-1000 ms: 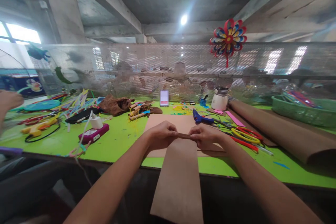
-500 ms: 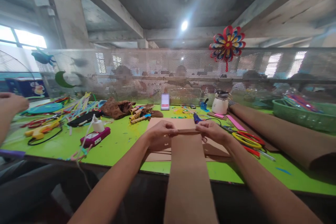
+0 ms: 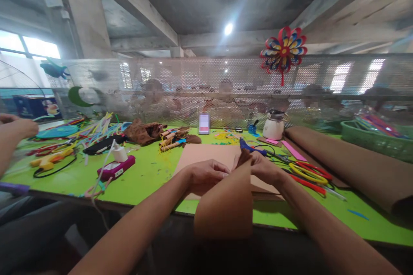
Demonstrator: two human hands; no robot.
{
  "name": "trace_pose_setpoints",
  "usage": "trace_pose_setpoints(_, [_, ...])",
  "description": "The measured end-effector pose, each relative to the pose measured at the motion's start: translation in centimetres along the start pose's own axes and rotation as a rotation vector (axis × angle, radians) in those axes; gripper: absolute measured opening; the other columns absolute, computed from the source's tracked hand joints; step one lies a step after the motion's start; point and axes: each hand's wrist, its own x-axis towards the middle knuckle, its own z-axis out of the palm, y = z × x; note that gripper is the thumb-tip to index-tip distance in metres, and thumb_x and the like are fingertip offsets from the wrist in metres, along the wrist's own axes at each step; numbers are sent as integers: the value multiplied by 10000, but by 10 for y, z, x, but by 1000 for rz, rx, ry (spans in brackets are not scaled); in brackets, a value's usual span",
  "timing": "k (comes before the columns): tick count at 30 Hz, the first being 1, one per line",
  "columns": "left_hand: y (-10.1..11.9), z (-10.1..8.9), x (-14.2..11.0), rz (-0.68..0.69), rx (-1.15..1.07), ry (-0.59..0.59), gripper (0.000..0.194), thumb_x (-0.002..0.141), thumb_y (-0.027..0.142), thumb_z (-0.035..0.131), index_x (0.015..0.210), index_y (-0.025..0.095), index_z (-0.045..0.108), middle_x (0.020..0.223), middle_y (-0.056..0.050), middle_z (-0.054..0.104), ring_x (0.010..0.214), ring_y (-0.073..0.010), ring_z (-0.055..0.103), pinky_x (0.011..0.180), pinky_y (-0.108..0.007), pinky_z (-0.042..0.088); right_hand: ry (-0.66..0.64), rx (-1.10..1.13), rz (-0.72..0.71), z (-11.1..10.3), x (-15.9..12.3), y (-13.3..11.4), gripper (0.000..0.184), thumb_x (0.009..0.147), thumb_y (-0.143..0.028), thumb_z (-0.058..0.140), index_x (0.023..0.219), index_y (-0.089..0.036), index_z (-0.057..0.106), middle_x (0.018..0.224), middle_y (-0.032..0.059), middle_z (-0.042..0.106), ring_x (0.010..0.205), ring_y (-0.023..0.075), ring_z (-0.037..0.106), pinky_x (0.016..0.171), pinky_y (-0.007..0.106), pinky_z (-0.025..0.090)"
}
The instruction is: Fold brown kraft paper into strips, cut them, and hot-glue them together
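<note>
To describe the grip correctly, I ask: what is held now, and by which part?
A brown paper strip, held near its upper end by the fingers of the left hand and right hand.

The left hand [image 3: 209,172] and right hand [image 3: 263,167] hold a brown strip [image 3: 226,206] that bends down past the front edge of the green desk [image 3: 151,189]. Beneath the hands lie brown sheets [image 3: 196,154]. Beyond the right hand are a blue glue gun [image 3: 253,148] and yellow-handled scissors [image 3: 303,171], with a brown roll [image 3: 348,163] and green basket [image 3: 371,137] farther right. A phone [image 3: 204,123] stands upright near the mesh screen [image 3: 190,90]. On the left are a purple power strip [image 3: 116,167], a yellow glue gun [image 3: 51,160] and another person's hand [image 3: 19,128].
</note>
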Motion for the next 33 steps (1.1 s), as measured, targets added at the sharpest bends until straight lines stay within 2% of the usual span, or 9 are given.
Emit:
trace_pose_setpoints(2, [2, -4, 3, 27, 37, 61, 402, 648, 388, 775, 909, 96, 687, 839, -88, 660, 723, -155, 576, 709, -284, 410, 10, -18, 5, -3, 1, 5, 282, 709, -385, 724, 701, -104, 700, 676, 41, 635, 642, 138, 554, 656, 257, 442])
trace_pose_setpoints(4, [6, -10, 7, 121, 101, 171, 372, 645, 382, 777, 843, 81, 683, 811, -90, 651, 712, -139, 557, 712, -269, 402, -21, -5, 50, -2, 2, 7, 342, 748, -448, 674, 831, -117, 686, 731, 33, 629, 669, 136, 550, 670, 255, 433])
trace_pose_setpoints(6, [8, -18, 12, 189, 108, 279, 370, 671, 418, 749, 822, 90, 668, 780, -78, 641, 687, -128, 542, 702, -268, 401, -52, -38, 98, 1, 4, 6, 387, 782, -504, 613, 887, -133, 653, 715, 8, 593, 619, 114, 512, 612, 230, 407])
trace_pose_setpoints(10, [7, -25, 17, 260, 180, 409, 471, 734, 551, 632, 852, 96, 664, 801, -86, 645, 711, -146, 554, 701, -281, 408, -149, -352, 145, 9, 9, 5, 428, 826, -556, 498, 765, -147, 606, 578, -39, 452, 523, 91, 375, 507, 212, 311])
trace_pose_setpoints(13, [4, -22, 16, 239, 370, 360, 495, 738, 573, 607, 823, 91, 682, 758, -71, 643, 686, -144, 542, 678, -269, 397, -153, -484, 127, 10, 12, 7, 442, 820, -552, 484, 648, -151, 554, 566, -39, 402, 544, 94, 341, 507, 217, 290])
trace_pose_setpoints(16, [4, -17, 14, 208, 547, 234, 434, 712, 515, 656, 828, 99, 696, 756, -53, 643, 687, -142, 527, 672, -259, 389, -105, -522, 134, 9, 13, 11, 415, 824, -508, 487, 627, -147, 542, 573, -36, 392, 553, 93, 328, 498, 214, 275])
trace_pose_setpoints(18, [5, -15, 14, 225, 607, 203, 389, 705, 461, 672, 855, 103, 698, 797, -54, 653, 720, -147, 532, 698, -261, 393, -55, -565, 154, 9, 13, 12, 386, 819, -471, 499, 632, -140, 563, 576, -31, 403, 553, 92, 332, 489, 211, 268])
trace_pose_setpoints(27, [3, -17, 11, 202, 685, 419, 304, 731, 411, 585, 775, 111, 614, 619, 12, 521, 577, -111, 439, 555, -233, 354, 188, -546, 160, 11, 14, 21, 321, 778, -416, 556, 656, -124, 608, 596, -3, 522, 553, 102, 421, 484, 207, 321])
trace_pose_setpoints(33, [-4, -25, 18, 234, 1032, 424, 223, 768, 321, 514, 781, 121, 610, 713, -20, 578, 662, -135, 491, 612, -236, 380, 219, -689, 118, 5, 12, 31, 271, 781, -325, 548, 623, -120, 627, 635, 20, 576, 589, 122, 472, 527, 222, 358])
